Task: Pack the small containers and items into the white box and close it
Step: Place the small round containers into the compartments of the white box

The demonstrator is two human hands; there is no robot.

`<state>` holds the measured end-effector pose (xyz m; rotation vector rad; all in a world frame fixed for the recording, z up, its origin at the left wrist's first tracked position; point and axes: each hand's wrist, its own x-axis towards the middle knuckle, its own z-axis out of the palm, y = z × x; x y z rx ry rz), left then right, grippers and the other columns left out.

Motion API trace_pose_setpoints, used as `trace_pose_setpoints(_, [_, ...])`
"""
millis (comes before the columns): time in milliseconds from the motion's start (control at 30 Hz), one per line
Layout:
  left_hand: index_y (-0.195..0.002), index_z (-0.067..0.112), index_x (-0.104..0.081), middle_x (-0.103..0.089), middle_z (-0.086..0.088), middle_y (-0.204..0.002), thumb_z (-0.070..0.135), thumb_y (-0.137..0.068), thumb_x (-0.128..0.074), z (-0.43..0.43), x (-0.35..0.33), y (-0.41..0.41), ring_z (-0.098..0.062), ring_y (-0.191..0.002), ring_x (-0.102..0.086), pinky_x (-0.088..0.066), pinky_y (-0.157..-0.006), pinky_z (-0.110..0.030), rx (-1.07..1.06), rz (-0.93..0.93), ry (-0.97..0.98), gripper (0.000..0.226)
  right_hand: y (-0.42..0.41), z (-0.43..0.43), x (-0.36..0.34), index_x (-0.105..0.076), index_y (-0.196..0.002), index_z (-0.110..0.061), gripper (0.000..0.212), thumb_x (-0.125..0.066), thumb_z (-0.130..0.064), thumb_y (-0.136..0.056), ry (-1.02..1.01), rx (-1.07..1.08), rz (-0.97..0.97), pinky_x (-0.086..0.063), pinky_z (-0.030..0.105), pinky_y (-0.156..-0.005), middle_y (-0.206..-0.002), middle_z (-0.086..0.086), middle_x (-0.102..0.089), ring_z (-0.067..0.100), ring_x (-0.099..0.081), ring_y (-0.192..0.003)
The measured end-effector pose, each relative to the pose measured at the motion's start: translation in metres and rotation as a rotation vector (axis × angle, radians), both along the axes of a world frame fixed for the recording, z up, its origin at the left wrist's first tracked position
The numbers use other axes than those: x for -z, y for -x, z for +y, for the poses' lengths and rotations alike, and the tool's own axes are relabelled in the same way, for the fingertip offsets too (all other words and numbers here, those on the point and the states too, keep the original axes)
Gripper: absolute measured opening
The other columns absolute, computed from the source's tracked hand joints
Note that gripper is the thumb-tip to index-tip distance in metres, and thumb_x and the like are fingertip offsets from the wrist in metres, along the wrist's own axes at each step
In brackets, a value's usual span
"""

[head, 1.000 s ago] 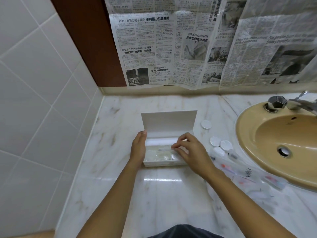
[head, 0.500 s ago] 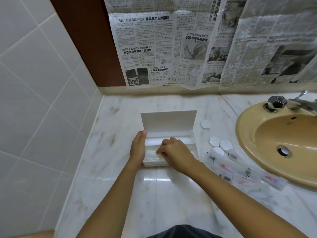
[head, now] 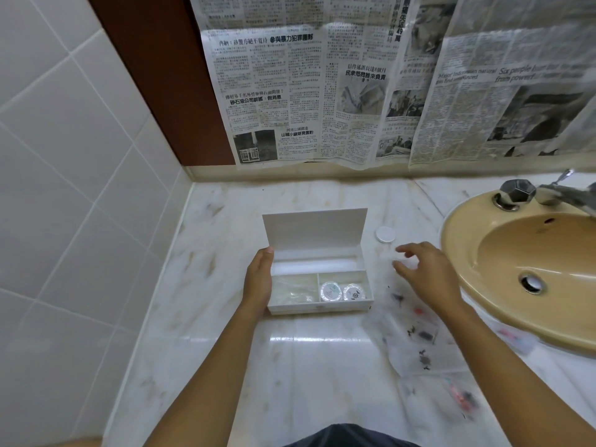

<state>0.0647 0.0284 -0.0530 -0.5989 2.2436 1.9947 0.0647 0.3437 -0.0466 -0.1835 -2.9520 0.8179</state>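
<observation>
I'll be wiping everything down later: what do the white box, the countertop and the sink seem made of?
White box: probably matte plastic or stiff card; dull, flat white walls. Countertop: polished marble or a look-alike; pale veins, sharp light reflections. Sink: likely glazed ceramic; smooth tan surface with soft sheen.

Your right hand (head: 429, 272) is smeared by motion and hides whatever lies beneath it. The clear packets (head: 416, 333) beside the white box (head: 319, 308) blur into streaks, so you cannot tell their small contents. The labels on the two round containers (head: 330, 291) are too small to read. Your left hand (head: 259, 279) hides its fingers against the box's side. The sink (head: 467, 285) is cut off by the right edge.
</observation>
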Motion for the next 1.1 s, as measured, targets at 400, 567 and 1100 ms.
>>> trace_pose_setpoints(400, [-0.117, 0.030, -0.059, -0.060, 0.026, -0.110, 0.033, -0.106, -0.040, 0.000, -0.002, -0.002, 0.017, -0.101, -0.051, -0.036, -0.082, -0.004, 0.012, 0.012, 0.001, 0.022, 0.012, 0.010, 0.016, -0.074, -0.100, -0.025, 0.036, -0.070, -0.048, -0.072, -0.238, 0.095, -0.065, -0.042, 0.032, -0.068, -0.085, -0.002, -0.070, 0.025, -0.063, -0.083])
trace_pose_setpoints(567, [-0.116, 0.032, -0.055, -0.056, 0.030, -0.107, 0.032, -0.107, -0.039, 0.001, -0.003, -0.002, 0.017, -0.098, -0.049, -0.033, -0.086, -0.009, 0.007, 0.005, 0.001, 0.019, 0.011, 0.005, 0.011, -0.073, -0.091, -0.020, 0.025, -0.063, -0.040, -0.081, -0.164, 0.133, -0.031, -0.044, 0.032, -0.069, -0.076, 0.000, -0.073, 0.025, -0.064, -0.075])
trace_pose_setpoints(1100, [-0.118, 0.030, -0.053, -0.055, 0.030, -0.105, 0.031, -0.107, -0.038, 0.002, -0.004, -0.001, 0.016, -0.096, -0.049, -0.032, -0.077, 0.001, -0.003, -0.008, -0.007, 0.019, 0.001, -0.022, -0.053, -0.077, -0.093, -0.021, 0.013, -0.073, -0.013, -0.084, 0.587, -0.153, -0.031, -0.041, 0.014, -0.062, -0.079, -0.002, -0.071, 0.008, -0.046, -0.061])
